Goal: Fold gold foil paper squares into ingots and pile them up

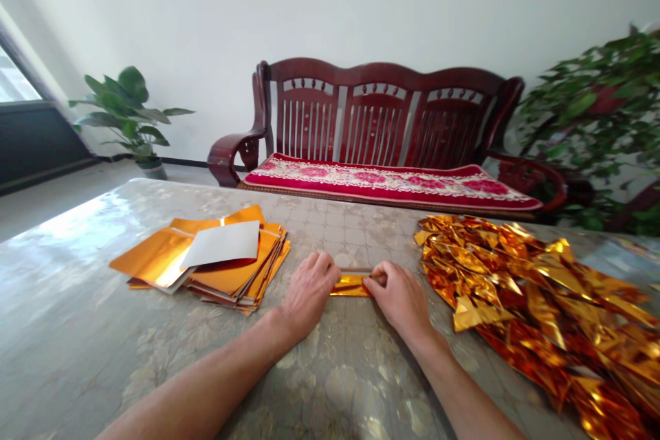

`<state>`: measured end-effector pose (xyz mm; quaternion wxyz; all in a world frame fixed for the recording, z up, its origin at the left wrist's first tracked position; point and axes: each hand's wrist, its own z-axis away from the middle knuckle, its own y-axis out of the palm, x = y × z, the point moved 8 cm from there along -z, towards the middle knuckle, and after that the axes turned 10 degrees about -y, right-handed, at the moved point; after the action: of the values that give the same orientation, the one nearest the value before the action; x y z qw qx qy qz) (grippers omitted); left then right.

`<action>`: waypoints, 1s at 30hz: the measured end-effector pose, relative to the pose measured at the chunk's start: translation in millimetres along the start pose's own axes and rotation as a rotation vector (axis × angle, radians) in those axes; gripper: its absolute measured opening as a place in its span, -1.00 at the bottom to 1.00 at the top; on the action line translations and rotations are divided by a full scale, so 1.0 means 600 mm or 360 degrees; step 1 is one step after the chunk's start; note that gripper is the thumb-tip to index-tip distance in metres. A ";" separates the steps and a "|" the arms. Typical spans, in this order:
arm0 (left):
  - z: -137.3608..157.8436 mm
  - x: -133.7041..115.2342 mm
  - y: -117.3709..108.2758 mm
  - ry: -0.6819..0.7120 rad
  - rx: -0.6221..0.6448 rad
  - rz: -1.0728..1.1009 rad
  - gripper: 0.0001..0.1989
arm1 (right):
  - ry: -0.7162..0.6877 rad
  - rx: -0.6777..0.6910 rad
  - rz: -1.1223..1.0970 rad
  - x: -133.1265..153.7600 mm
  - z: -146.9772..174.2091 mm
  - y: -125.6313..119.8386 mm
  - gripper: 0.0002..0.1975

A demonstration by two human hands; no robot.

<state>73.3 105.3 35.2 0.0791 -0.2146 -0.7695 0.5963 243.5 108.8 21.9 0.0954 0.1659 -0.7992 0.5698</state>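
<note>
Between my two hands, at the middle of the table, lies a narrow folded strip of gold foil paper [350,286]. My left hand [312,289] is closed on its left end, fingers bent and pressed down. At the right end, my right hand [401,292] pinches the strip between thumb and fingers. The fingertips hide both ends of the paper. To the left of my left hand rests an uneven stack of flat gold foil sheets [232,280], with a pale sheet [225,243] face up on top. Right of my right hand spreads a large heap of folded gold foil pieces [515,282].
A patterned cover lies over the table [170,364]. Behind it stands a dark red wooden bench [381,103] with a red floral cushion [381,179]. A potted plant [128,110] is at the far left, a leafy plant [598,110] at the right.
</note>
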 end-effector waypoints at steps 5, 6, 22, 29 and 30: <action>0.008 -0.028 0.006 0.0351 0.0132 0.0020 -0.87 | -0.0103 -0.0007 0.0036 0.009 0.001 -0.001 -0.87; 0.011 -0.033 0.004 0.0397 0.0159 0.0049 -0.84 | -0.0122 -0.0015 0.0037 0.010 0.001 -0.002 -0.88; 0.031 -0.044 0.004 0.0508 0.0235 0.0133 -0.71 | -0.0148 0.0017 0.0110 0.017 0.004 -0.002 -0.94; 0.044 -0.045 -0.002 0.0425 0.0197 0.0134 -0.62 | -0.0235 0.0005 0.0447 0.053 0.019 -0.007 -0.79; 0.046 -0.044 -0.002 0.0419 0.0200 0.0134 -0.58 | -0.0244 0.0003 0.0474 0.056 0.022 -0.006 -0.78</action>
<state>86.1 69.3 32.3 0.1676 -0.3176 -0.7040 0.6127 214.4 90.3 32.2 -0.0515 0.0886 -0.8194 0.5640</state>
